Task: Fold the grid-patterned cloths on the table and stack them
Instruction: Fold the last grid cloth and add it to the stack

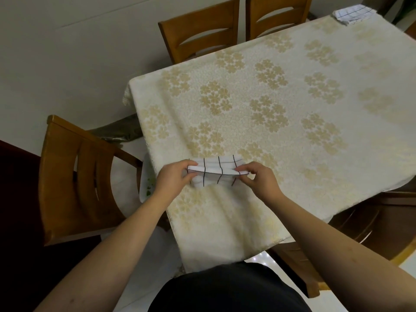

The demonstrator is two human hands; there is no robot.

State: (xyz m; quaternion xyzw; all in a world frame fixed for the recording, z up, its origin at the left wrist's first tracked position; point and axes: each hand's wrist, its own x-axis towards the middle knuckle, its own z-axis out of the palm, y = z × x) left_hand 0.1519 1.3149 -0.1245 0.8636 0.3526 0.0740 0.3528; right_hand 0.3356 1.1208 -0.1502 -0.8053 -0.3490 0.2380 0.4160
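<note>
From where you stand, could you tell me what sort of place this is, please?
Probably a home dining room: a table under a floral tablecloth, wooden chairs around it, and a tiled floor.

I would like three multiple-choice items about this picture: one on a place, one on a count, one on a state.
1. Where does the folded stack of cloths lie?
A. at the far right corner of the table
B. on a chair seat
C. on the floor

2. How many wooden chair backs stand side by side along the far edge of the table?
A. none
B. two
C. five

3. How is the grid-patterned cloth near the person held?
A. by the left hand alone
B. by no hand
C. by both the left hand and the right hand

Key: 1 A, the stack sits on that corner. 2 B, two backs show there. 3 C, each hand pinches one end.
</note>
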